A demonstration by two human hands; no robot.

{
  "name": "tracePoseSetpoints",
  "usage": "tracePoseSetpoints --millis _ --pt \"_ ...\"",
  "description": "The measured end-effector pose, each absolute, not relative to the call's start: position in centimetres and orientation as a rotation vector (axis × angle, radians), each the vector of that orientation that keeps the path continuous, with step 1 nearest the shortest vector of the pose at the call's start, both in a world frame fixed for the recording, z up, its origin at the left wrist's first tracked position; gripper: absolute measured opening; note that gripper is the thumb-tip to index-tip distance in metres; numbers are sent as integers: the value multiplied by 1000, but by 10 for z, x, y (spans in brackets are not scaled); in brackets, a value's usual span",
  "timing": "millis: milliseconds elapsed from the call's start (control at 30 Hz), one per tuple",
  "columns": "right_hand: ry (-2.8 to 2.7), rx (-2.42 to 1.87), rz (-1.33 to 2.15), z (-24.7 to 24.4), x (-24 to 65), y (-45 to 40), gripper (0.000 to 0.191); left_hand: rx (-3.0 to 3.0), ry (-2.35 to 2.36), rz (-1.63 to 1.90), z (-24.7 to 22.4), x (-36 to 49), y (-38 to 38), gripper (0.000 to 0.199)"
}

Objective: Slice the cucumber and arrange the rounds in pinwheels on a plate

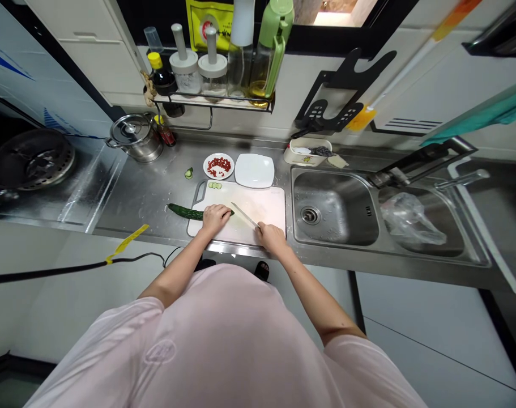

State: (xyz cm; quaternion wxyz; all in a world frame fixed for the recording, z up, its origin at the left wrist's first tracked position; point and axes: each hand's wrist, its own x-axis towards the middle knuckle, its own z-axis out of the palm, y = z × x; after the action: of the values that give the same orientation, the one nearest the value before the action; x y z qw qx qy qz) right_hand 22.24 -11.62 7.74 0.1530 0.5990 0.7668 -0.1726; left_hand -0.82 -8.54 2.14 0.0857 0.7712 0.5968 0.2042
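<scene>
A dark green cucumber [184, 212] lies across the left part of the white cutting board [266, 203], its left end past the board's edge. My left hand [216, 219] is closed over the cucumber near its right end. In my right hand [272, 236] is the handle of a knife [244, 215], whose blade points up and left, its tip apart from the cucumber. A few pale cucumber slices [214, 185] rest at the board's top left. Behind the board are a plate of chopped red pieces [218, 166] and a bare white plate [254, 170].
Small cucumber bits [188, 173] lie left of the round plate. A lidded steel pot [136, 137] stands at the back left, near a small bottle [166, 131]. On the right is a double sink [338, 207] with a plastic bag [410, 218]. A condiment shelf [215, 103] hangs above.
</scene>
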Motion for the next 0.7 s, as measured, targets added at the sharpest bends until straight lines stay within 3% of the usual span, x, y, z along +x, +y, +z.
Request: tracePoseSetpoints --millis 433,700 --pt "2238 1820 -588 77 206 -116 36 2196 1830 567 26 -7 -88 21" --pt "2360 1838 -481 77 208 -115 29 1868 2054 933 36 -12 -85 25"
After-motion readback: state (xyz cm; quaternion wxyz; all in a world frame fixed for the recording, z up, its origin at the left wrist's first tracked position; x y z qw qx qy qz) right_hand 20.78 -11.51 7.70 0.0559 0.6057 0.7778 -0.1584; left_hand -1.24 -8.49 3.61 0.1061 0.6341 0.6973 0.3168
